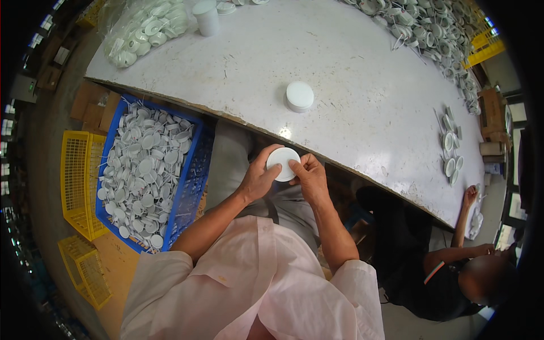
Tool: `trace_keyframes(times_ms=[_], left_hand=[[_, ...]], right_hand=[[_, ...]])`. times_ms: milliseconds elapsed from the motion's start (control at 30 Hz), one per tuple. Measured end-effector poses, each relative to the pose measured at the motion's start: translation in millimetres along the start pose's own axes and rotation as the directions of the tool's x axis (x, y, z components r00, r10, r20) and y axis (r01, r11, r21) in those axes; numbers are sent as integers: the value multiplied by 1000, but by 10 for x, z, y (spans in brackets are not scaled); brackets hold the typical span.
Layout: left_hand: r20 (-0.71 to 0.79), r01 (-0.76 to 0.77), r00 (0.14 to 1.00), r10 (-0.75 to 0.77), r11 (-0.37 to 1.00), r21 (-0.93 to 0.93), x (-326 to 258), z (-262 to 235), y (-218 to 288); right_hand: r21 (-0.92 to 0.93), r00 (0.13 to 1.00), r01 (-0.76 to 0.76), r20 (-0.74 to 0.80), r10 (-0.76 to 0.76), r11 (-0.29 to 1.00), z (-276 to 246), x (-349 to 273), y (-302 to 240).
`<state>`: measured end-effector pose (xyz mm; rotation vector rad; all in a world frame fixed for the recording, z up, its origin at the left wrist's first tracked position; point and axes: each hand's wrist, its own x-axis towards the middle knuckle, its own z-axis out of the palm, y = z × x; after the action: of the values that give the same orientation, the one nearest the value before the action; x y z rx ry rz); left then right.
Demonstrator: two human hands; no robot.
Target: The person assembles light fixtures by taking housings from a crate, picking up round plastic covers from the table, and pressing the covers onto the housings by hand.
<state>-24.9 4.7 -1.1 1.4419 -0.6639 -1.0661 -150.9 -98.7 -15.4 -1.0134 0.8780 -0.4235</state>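
Just below the near edge of the white table [340,96], above my lap, I hold a round white plastic disc [282,162] with both hands. My left hand [259,180] cups it from the left side, with the fingers curled behind and the thumb on the rim. My right hand [309,177] pinches the right rim between thumb and forefinger, so both hands are closed on the same disc and almost touch each other. To the left of the table edge, beside my knee, stands a blue crate [194,170] full of similar white pieces, and further left are two empty yellow baskets [76,181]. On the table, straight beyond my hands, one white round cap [299,96] stands alone, and many more white parts are heaped along the far right rim of the table [430,28]. A bag of white parts [144,28] lies at the far left corner. I judge that good work needs a light, even grip on the rim only, the disc turned slowly and kept flat to my eyes, so the fingers do not hide its face or bend it.
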Motion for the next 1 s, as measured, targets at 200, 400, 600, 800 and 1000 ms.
trace_keyframes(times_ms=[200,400,600,800,1000], left_hand=[[-7,-92,996,92,996,7,22,10,-100],[1,-61,998,62,996,-60,55,0,-130],[49,-122,991,121,992,29,102,-55,-64],[6,-76,997,75,997,25,28,-163,2],[-84,-51,995,58,995,90,-7,-255,-120]], right_hand=[[2,1000,25,-9,-25,1000,46,-34,-44],[-34,999,11,-45,-13,999,71,-41,-70],[-30,993,67,-95,-69,997,89,-8,-20],[-218,984,156,-48,-170,963,237,-1,-9],[-270,975,203,-35,-220,941,326,47,114]])
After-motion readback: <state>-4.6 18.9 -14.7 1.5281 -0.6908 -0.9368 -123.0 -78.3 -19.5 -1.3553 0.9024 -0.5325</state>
